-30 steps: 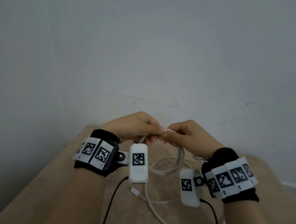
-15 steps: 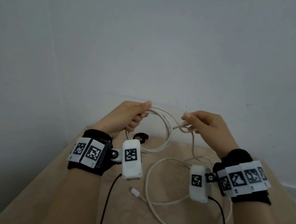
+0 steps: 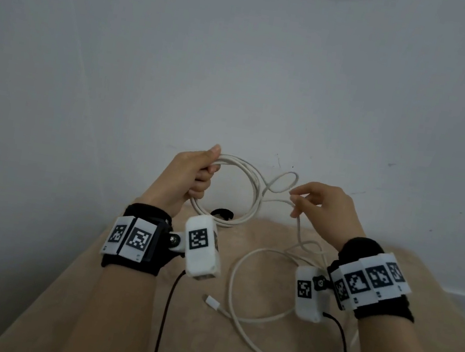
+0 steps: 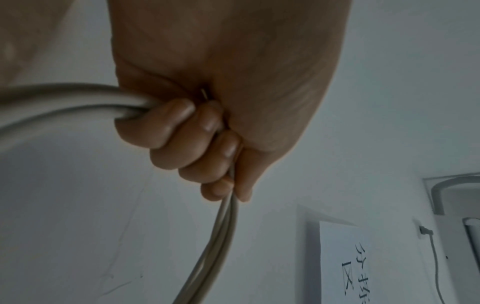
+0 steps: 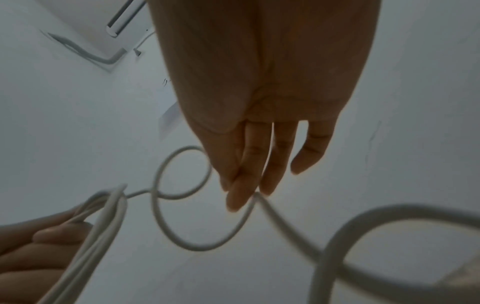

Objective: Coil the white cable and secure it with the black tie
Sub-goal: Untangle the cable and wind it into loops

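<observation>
My left hand (image 3: 207, 172) is raised above the table's far end and grips a coil of the white cable (image 3: 255, 197) in its fist. The left wrist view shows the fingers (image 4: 192, 131) curled round two or three strands of the cable (image 4: 78, 96). To the right, my right hand (image 3: 295, 207) pinches a single strand at its fingertips (image 5: 239, 197). A small twisted loop of cable (image 5: 182, 242) hangs between the hands. The rest trails down to the beige table (image 3: 125, 326), where its plug end (image 3: 213, 301) lies. The black tie (image 3: 221, 213) lies on the table under the coil.
A pale wall (image 3: 241, 70) stands right behind the table's far edge. Black leads (image 3: 164, 317) run from both wrist cameras toward me. A sheet with writing (image 4: 345, 261) hangs on the wall, and a white unit (image 5: 103, 24) is mounted high up.
Both hands have risen and drawn apart. My right hand has slid right along the cable, and a small twisted loop now shows between the hands. The black tie has come into view.
</observation>
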The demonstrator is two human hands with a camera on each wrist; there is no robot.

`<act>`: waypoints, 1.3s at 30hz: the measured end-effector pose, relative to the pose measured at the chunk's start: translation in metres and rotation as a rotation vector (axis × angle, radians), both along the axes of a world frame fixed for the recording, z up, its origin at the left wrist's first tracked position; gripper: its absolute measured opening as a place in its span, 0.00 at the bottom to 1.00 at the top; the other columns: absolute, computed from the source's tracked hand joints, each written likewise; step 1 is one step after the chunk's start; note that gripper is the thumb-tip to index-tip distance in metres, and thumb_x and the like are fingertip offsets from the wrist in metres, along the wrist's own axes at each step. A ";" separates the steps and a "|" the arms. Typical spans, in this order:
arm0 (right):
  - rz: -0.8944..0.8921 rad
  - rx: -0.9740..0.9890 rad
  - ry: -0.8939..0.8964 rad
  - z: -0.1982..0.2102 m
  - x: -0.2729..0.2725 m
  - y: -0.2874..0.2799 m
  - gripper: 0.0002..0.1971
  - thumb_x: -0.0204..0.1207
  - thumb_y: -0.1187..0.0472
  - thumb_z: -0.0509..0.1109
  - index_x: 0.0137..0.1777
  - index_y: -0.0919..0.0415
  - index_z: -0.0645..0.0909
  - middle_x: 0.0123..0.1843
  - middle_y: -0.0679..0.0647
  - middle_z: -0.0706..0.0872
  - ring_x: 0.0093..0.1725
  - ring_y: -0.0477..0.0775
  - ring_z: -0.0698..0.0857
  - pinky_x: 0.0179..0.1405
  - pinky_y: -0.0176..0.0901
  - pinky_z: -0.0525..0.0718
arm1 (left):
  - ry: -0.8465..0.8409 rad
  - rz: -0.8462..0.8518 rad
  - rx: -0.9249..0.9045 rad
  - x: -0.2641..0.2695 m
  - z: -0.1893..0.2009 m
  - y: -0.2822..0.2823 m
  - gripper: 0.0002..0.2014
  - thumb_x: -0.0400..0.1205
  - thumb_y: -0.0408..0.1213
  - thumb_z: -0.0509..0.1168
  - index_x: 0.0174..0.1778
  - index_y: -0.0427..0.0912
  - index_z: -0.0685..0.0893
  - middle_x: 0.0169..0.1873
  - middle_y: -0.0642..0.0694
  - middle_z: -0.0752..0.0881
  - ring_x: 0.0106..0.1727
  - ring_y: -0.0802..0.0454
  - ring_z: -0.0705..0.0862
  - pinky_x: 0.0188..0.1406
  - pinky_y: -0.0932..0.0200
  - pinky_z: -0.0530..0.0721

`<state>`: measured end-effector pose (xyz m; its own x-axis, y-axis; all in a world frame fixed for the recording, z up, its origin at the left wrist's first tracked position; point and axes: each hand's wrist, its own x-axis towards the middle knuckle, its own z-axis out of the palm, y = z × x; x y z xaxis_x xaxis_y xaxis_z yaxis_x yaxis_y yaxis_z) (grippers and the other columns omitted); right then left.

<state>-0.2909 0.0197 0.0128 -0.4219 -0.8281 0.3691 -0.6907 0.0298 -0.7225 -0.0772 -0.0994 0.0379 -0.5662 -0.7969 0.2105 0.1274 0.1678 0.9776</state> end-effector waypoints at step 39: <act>-0.285 -0.434 -0.783 0.005 -0.023 0.002 0.11 0.82 0.65 0.61 0.58 0.66 0.82 0.26 0.50 0.73 0.24 0.47 0.70 0.22 0.36 0.73 | -0.195 0.371 -0.152 0.013 -0.010 -0.018 0.19 0.84 0.47 0.63 0.28 0.43 0.74 0.21 0.52 0.68 0.18 0.59 0.62 0.18 0.66 0.61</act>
<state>-0.3140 0.0217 0.0180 -0.8466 -0.5116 0.1469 -0.0117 -0.2580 -0.9661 -0.0640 -0.1170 0.0280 -0.2888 -0.9218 0.2585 -0.1527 0.3109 0.9381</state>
